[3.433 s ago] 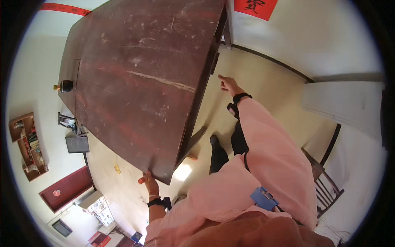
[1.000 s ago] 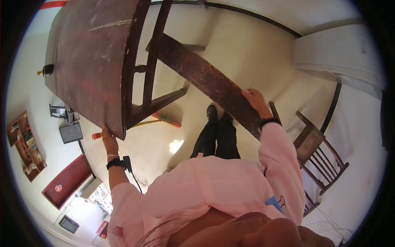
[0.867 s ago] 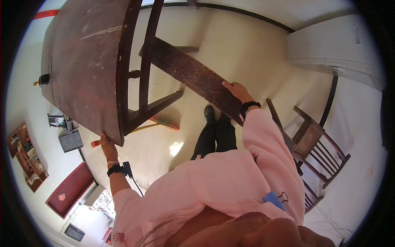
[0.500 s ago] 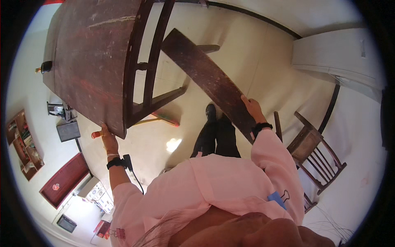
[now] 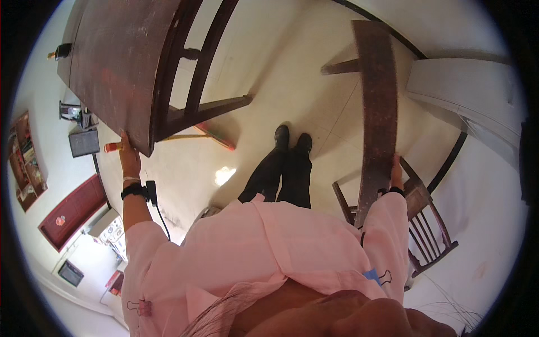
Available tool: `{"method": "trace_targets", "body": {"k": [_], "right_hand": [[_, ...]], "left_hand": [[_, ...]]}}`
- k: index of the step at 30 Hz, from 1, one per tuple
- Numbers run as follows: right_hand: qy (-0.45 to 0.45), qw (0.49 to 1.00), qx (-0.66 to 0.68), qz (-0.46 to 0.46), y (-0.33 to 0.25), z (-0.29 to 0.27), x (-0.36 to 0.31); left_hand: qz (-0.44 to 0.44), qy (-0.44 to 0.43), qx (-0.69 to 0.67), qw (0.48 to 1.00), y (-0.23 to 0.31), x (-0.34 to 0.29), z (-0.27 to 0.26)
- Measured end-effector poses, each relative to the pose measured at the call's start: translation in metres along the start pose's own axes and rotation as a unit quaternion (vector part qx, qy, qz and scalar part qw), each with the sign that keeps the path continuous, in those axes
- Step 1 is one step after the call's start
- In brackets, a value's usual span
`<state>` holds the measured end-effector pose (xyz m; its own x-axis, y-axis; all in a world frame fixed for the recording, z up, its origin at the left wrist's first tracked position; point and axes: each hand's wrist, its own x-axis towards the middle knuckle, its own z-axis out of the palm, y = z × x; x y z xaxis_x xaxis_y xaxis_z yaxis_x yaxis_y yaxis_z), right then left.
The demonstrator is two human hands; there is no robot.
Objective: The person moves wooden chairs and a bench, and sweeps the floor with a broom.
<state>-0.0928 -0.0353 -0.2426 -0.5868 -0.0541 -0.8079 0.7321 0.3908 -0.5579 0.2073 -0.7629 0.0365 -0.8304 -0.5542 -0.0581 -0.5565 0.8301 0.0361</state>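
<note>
A long, narrow, dark wooden bench [image 5: 377, 95] stands to my right, one of its legs showing past its far left side. My right hand [image 5: 397, 173] grips the near right edge of its seat; its fingers are partly hidden. At the left is a dark wooden table [image 5: 118, 62] with a worn top and slanted legs. My left hand [image 5: 131, 160] is beside the table's near corner, its fingertips at the edge. It is closed around a small orange-red cylindrical object [image 5: 112, 147], whose end sticks out to the left; its kind cannot be made out.
A wooden chair [image 5: 429, 224] with a slatted back is behind the bench on the right. Beyond it stands a pale cabinet [image 5: 455, 84] along the wall. A red-and-yellow long-handled item [image 5: 216, 135] lies under the table. Shelves [image 5: 27, 163] and a red door [image 5: 73, 210] are at far left.
The bench has swung from the middle to the right with my right hand, away from the table. Both my feet now show side by side. The table and my left hand sit further left in view.
</note>
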Motion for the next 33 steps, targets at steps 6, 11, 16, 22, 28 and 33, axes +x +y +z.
{"method": "trace_targets", "body": {"k": [6, 11, 16, 22, 28, 33], "right_hand": [[0.016, 0.991, 0.131, 0.023, 0.002, -0.041, -0.012], [0.192, 0.950, -0.200, -0.142, -0.006, -0.044, -0.039], [0.045, 0.995, 0.056, -0.063, 0.035, -0.018, -0.073], [-0.052, 0.926, -0.348, -0.139, 0.004, 0.107, -0.184], [-0.058, 0.945, -0.285, -0.148, 0.006, 0.169, -0.266], [-0.016, 0.969, -0.233, -0.084, 0.066, 0.188, -0.340]], "left_hand": [[-0.038, -0.021, -0.049, 0.998, 0.006, -0.001, 0.003], [-0.054, -0.014, -0.081, 0.995, 0.006, -0.007, 0.003], [-0.338, 0.032, -0.540, 0.770, 0.048, 0.018, -0.006], [-0.335, 0.014, -0.536, 0.775, 0.033, 0.013, -0.004], [-0.194, -0.046, -0.551, 0.810, 0.061, -0.005, -0.008], [0.103, -0.192, -0.469, 0.856, 0.051, -0.099, 0.052]]}}
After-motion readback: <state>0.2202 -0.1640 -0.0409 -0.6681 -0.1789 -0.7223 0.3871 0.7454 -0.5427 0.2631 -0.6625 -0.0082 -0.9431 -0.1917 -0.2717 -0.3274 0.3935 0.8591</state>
